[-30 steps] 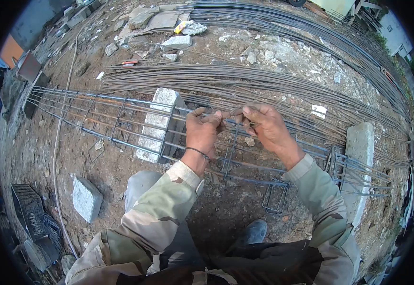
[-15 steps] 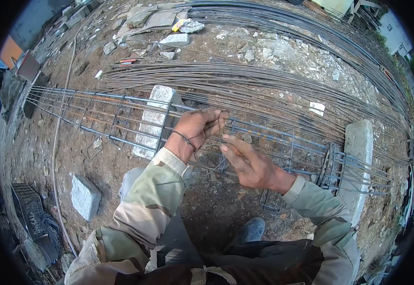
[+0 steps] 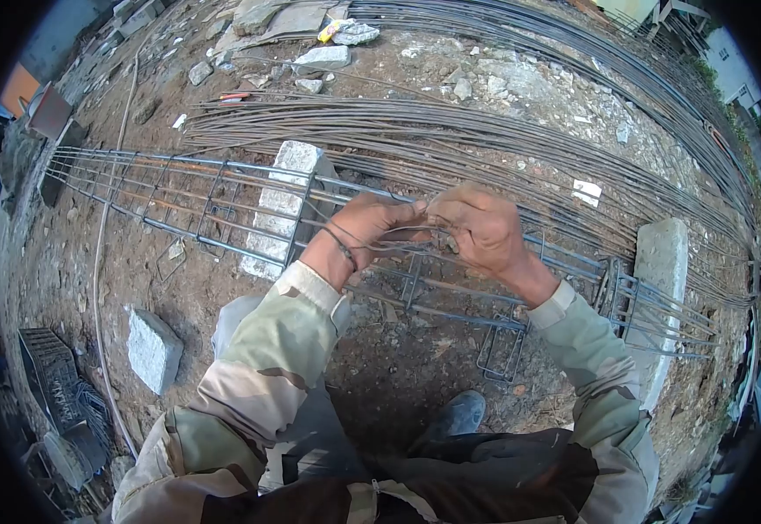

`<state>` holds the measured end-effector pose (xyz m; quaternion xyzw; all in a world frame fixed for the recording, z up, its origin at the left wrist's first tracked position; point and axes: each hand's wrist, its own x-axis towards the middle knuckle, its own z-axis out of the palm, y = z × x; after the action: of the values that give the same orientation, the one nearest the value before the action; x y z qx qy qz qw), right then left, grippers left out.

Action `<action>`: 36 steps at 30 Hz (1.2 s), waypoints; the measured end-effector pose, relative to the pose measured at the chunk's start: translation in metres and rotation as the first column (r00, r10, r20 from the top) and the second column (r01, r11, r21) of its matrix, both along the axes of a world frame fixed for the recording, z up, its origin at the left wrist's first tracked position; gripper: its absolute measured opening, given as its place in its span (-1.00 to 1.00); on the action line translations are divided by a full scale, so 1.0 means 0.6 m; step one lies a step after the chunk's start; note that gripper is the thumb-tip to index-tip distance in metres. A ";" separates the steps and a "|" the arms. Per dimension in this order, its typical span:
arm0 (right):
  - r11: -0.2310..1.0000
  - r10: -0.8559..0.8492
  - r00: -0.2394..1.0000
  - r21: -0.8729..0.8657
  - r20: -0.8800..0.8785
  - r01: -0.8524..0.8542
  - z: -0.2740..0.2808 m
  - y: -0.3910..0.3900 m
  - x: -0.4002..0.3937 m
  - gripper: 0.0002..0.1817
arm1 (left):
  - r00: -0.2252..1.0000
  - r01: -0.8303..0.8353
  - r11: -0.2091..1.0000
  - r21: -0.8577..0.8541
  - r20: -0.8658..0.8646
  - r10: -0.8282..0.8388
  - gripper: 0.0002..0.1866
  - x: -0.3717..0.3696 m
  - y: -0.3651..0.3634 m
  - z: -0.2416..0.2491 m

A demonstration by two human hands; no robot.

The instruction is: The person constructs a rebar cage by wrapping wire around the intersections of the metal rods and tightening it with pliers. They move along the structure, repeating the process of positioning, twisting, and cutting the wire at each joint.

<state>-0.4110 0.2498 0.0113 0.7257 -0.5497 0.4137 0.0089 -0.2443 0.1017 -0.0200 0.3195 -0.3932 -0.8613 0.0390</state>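
My left hand (image 3: pixel 365 230) is closed in a pinch on thin tie wire (image 3: pixel 395 242), above the middle of a long rebar cage (image 3: pixel 197 160). Meeting it at the fingertips, my right hand (image 3: pixel 485 234) also has its fingers closed on the wire, slightly blurred. A dark band circles my left wrist. Beneath both hands run the cage's long bars, with square stirrups around them. Several stirrups are bunched together (image 3: pixel 609 293) near the right end. One rectangular stirrup (image 3: pixel 503 351) hangs low at the cage's near side.
A pale concrete block (image 3: pixel 265 244) supports the cage on the left, and a concrete slab (image 3: pixel 667 253) on the right. Loose rods (image 3: pixel 380 131) lie behind. Another block (image 3: pixel 153 351) sits near my left leg, by a hose (image 3: pixel 99 306) and a crate (image 3: pixel 44 367) of metal pieces.
My right hand has moved up to meet my left hand, and its fingers have closed on the wire. The left hand has shifted slightly right.
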 end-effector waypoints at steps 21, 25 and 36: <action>0.708 -0.263 0.964 0.687 0.037 0.166 -0.091 -0.216 -0.062 -0.75 | 0.791 -0.585 0.793 -0.171 0.096 0.604 -0.58 0.050 -0.066 0.046; 0.787 -0.303 0.949 0.537 -0.094 0.304 -0.112 -0.224 -0.055 -0.77 | 0.762 -0.629 0.766 -0.129 0.093 0.641 -0.62 0.050 -0.070 0.041; 0.756 -0.449 0.892 0.510 -0.051 0.410 -0.082 -0.130 -0.061 -0.82 | 0.969 -0.171 0.845 -0.506 0.071 0.238 -0.67 -0.016 0.004 -0.102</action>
<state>-0.4473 0.1717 -0.0377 0.5404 -0.7904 0.2674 -0.1084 -0.2536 0.1039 -0.0811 0.3946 -0.5665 -0.6993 0.1854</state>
